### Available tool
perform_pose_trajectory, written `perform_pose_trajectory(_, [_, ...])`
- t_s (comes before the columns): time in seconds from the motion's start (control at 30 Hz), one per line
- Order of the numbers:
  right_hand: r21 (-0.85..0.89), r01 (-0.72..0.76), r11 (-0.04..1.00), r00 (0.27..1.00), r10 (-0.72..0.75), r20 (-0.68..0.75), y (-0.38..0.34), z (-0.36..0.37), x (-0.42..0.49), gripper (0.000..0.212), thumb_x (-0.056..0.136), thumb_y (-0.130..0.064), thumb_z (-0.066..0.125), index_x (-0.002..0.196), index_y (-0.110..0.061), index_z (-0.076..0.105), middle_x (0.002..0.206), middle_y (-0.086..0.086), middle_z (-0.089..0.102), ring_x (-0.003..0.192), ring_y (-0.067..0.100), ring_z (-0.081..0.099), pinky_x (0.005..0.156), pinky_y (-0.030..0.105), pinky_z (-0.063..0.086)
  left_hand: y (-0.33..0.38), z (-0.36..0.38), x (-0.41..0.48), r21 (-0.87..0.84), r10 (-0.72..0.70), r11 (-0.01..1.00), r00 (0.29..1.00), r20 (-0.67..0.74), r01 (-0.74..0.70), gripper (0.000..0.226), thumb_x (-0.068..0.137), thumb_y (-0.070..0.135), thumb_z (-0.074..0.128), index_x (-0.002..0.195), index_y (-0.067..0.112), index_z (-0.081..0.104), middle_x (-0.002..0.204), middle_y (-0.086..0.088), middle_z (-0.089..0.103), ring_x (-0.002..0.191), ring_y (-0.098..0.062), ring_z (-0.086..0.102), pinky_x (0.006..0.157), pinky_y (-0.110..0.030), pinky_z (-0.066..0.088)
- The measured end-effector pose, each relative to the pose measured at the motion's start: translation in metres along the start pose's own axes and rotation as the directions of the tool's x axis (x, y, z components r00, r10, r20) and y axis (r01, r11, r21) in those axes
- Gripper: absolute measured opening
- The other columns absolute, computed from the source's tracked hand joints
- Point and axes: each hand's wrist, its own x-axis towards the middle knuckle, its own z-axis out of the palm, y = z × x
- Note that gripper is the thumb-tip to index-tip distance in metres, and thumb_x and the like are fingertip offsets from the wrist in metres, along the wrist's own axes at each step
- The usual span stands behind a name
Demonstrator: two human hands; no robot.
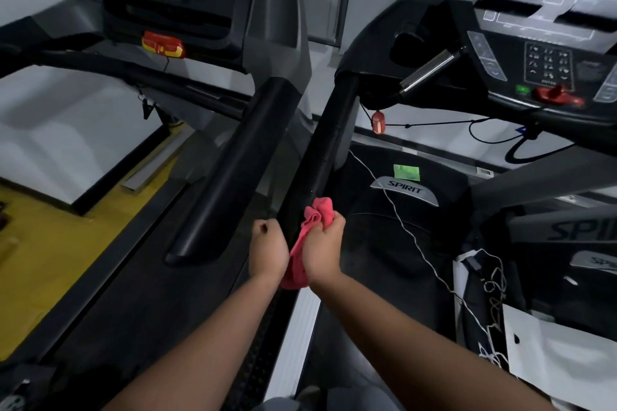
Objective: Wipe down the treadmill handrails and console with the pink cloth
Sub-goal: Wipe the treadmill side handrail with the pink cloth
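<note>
- The right hand (322, 243) grips the pink cloth (319, 210), fingers curled tight round it. A bunched wad pokes out above the fist and a tail hangs down between the two wrists.
- The cloth lies against the lower end of the black handrail (325, 143) of the right-hand treadmill. The rail runs up and away toward that machine's console (547, 53).
- The left hand (268, 245) sits just beside the right at the same rail end, fingers curled in. Whether they clasp the rail, the cloth's tail or nothing I cannot tell, as the spot is dark and partly covered.
- Near the console's lower edge sit a red stop knob (556, 93) and a green button (522, 89). A red safety clip (378, 122) dangles on a black cord below.
- A broader second handrail (232, 170) belongs to the left treadmill and lies just beside the first, apart from both hands.
- A thin white cord (400, 220) crosses the motor hood marked SPIRIT (404, 192).
</note>
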Motion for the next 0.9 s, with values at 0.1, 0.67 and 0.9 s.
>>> perform_pose_trajectory(0.1, [0.074, -0.184, 0.98, 0.983, 0.185, -0.002, -0.003, -0.002, 0.005, 0.026, 0.095, 0.0, 0.034, 0.078, -0.014, 0.047, 0.071, 0.002, 0.047, 0.064, 0.01, 0.042, 0.057, 0.02, 0.036, 0.004, -0.001, -0.004, 0.195, 0.126, 0.973, 0.992, -0.001, -0.124, 0.033, 0.097, 0.021, 0.032, 0.118, 0.009, 0.055, 0.107, -0.012, 0.06, 0.1, -0.03, 0.055, 0.074, -0.03, 0.034])
perform_pose_trajectory(0.67, [0.224, -0.478, 0.85, 0.879, 0.463, 0.118, -0.028, -0.006, 0.019, 0.047, 0.1, -0.001, 0.029, 0.147, -0.008, 0.03, 0.142, 0.005, 0.044, 0.126, 0.022, 0.047, 0.097, 0.025, 0.035, 0.026, 0.002, 0.005, 0.387, -0.026, 0.922, 0.992, 0.121, -0.023, 0.06, 0.097, 0.047, 0.032, 0.127, 0.0, 0.054, 0.134, -0.018, 0.053, 0.124, -0.032, 0.048, 0.098, -0.035, 0.035])
perform_pose_trajectory(0.9, [0.282, -0.672, 0.685, 0.735, 0.665, 0.133, -0.02, -0.005, 0.026, 0.043, 0.105, -0.016, 0.024, 0.139, 0.005, 0.039, 0.121, 0.02, 0.054, 0.115, 0.027, 0.049, 0.11, 0.036, 0.032, 0.024, 0.003, 0.005, 0.347, -0.004, 0.937, 0.994, 0.106, -0.033, 0.061, 0.096, 0.049, 0.034, 0.13, 0.001, 0.052, 0.135, -0.016, 0.052, 0.124, -0.032, 0.048, 0.097, -0.034, 0.035])
